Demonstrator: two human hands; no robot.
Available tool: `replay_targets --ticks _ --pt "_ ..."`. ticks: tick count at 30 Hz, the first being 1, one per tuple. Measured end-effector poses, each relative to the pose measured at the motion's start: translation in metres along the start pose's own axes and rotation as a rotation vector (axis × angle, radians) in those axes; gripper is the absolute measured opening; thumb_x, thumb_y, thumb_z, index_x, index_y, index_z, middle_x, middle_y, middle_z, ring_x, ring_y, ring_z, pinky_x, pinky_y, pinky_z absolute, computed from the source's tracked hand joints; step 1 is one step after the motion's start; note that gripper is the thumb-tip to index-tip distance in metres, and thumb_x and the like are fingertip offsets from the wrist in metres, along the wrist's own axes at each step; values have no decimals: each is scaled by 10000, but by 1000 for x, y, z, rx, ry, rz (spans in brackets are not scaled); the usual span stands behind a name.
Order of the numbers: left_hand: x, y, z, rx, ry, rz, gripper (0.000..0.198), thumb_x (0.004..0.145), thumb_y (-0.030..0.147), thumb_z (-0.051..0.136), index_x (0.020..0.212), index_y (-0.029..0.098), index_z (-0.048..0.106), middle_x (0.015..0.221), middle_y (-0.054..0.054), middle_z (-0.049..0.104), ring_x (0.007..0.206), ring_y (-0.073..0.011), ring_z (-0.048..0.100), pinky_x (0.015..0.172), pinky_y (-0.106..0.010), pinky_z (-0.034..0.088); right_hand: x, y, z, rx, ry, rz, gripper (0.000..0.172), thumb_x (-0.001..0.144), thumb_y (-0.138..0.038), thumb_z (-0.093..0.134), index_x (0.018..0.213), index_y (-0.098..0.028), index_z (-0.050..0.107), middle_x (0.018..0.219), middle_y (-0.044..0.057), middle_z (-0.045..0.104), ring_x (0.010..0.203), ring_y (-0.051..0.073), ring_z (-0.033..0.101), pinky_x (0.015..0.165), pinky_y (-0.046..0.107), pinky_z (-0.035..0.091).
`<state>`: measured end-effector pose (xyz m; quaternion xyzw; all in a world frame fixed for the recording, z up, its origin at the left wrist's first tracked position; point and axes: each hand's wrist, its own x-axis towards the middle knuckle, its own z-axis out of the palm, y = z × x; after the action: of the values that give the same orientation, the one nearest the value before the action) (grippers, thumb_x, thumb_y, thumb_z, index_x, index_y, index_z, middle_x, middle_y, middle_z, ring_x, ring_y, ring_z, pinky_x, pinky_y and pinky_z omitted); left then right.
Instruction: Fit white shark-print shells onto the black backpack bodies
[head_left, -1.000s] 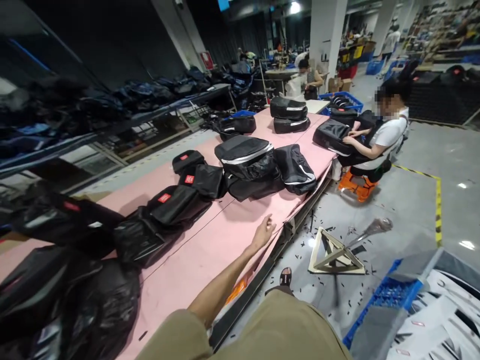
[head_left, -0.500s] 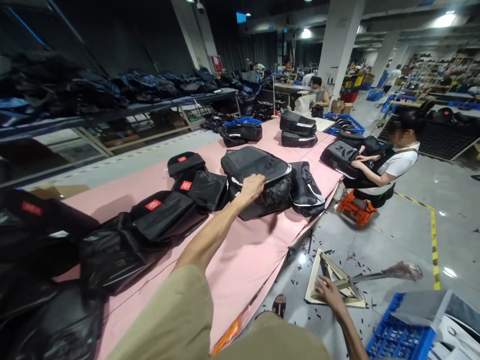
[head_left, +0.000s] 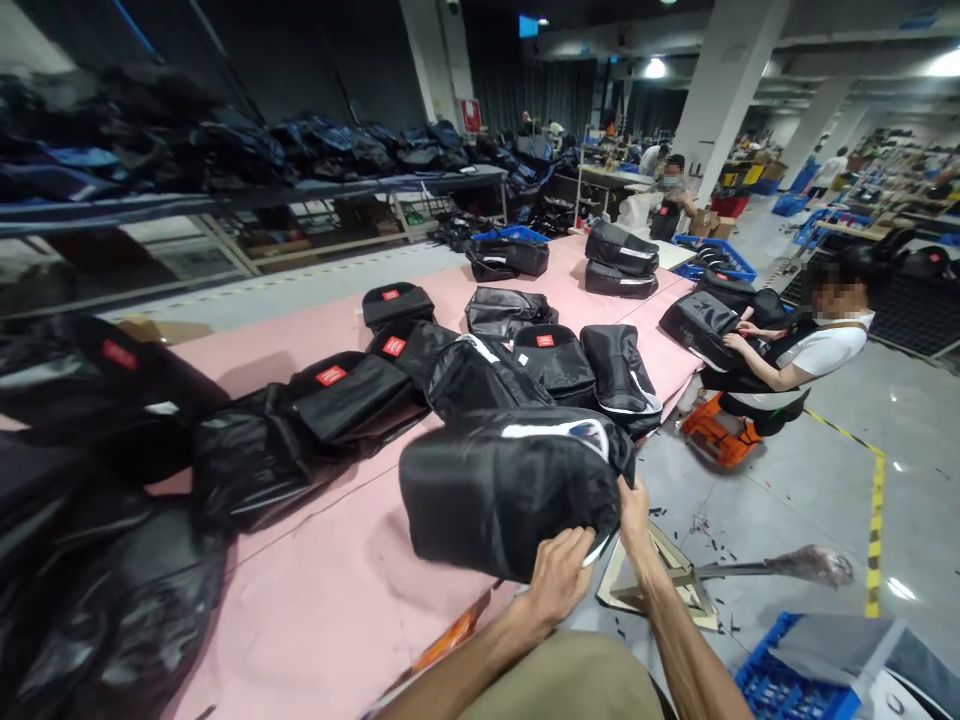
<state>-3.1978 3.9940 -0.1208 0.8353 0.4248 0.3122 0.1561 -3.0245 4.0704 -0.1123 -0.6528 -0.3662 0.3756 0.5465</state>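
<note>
Both my hands grip a black backpack (head_left: 480,495) with a white curved trim, held at the near edge of the pink-covered table (head_left: 300,610). My left hand (head_left: 561,572) is closed on its lower near edge, fingers curled over the fabric. On the right end, my right hand (head_left: 634,505) is closed around the bag's edge; some of its fingers are hidden behind the cloth. Just beyond lie a black bag with white piping (head_left: 480,375), a black bag with a red label (head_left: 551,360) and another white-trimmed bag (head_left: 619,370).
More black bags (head_left: 345,400) line the table's left side. A co-worker (head_left: 817,330) handles a bag at the right edge. On the floor are a triangular metal-framed base (head_left: 675,580) with a pole and a blue crate (head_left: 795,670). A stack of bags (head_left: 621,260) stands farther back.
The backpack has been lifted off the other bags and brought toward me, turned on its side. My right hand has come up from beside the table and taken hold of it too.
</note>
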Motion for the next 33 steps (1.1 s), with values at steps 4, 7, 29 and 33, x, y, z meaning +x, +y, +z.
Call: replay_targets --ticks 4,7,29,33 --pt "-24 23 -22 -213 102 -463 314 1076 454 570 1005 249 797 849 -98 813 865 -305 821 840 -396 644 7 -49 -16 -495 -99 -311 482 868 -733 723 921 -258 786 879 35 800 858 258 704 826 334 511" --pt "-54 21 -58 -442 287 -819 474 1017 632 639 1172 214 800 1065 -128 869 1018 -348 834 887 -428 671 21 -67 -34 -674 -51 -402 511 923 -782 660 936 -291 801 864 42 813 836 266 729 774 325 475" --pt "37 -39 -124 113 -646 -9 575 775 279 908 1336 302 783 1331 -121 807 1243 -374 759 1139 -485 565 23 -134 -22 -1004 -414 -761 445 1096 -618 658 1393 -295 734 1252 67 841 1105 261 780 814 290 459" --pt "92 -74 -75 26 -817 -214 493 569 418 997 1015 266 850 1025 -106 856 1024 -420 808 945 -498 641 4 -136 -7 -1089 -374 -720 588 1097 -719 576 1478 -280 659 1219 98 844 1056 268 786 816 294 462"
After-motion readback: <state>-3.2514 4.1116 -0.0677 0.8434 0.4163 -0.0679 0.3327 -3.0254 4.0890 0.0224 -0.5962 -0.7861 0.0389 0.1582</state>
